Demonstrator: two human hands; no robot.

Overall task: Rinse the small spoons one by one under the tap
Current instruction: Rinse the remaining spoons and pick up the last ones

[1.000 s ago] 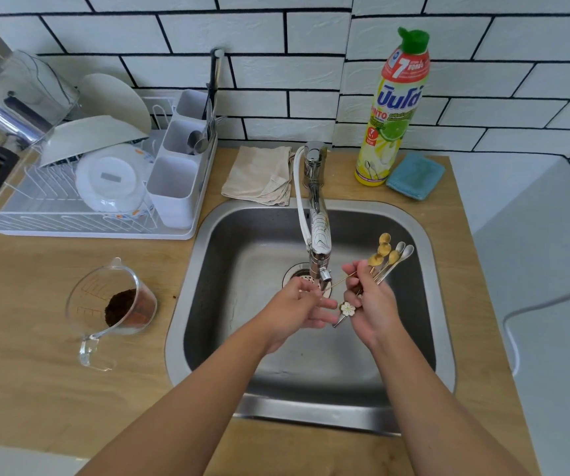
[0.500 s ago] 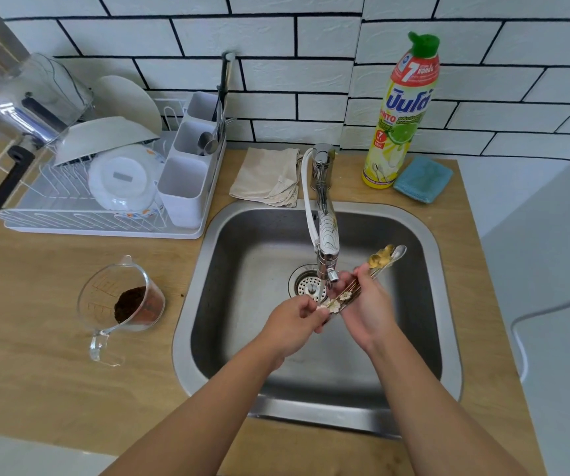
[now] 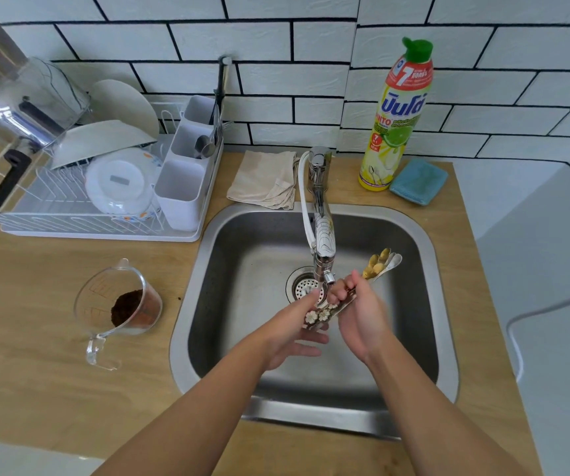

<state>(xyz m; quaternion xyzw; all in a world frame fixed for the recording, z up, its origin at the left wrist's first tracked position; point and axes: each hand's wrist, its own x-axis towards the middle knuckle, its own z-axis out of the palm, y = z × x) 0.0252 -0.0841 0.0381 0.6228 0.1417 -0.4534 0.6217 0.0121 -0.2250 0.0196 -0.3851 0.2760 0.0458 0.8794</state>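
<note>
Your right hand [image 3: 362, 314] grips the whole spoon bunch [image 3: 381, 264], left hand [image 3: 297, 324] loose-fingered at the flower handles [image 3: 317, 316], so just pull one under the tap [image 3: 324, 242].

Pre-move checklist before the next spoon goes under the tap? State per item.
1. Bundle of small spoons held by right hand: ok, fingers curled round the handles.
2. Left hand at the flower-shaped handle ends: ok, fingers touching them.
3. One spoon separated from the bundle: cannot tell, hands overlap there.
4. Water running from tap: cannot tell, no stream visible.
5. Hands over the sink, under the spout: ok.
6. Free compartment in cutlery holder: ok, the near compartment looks empty.
</note>
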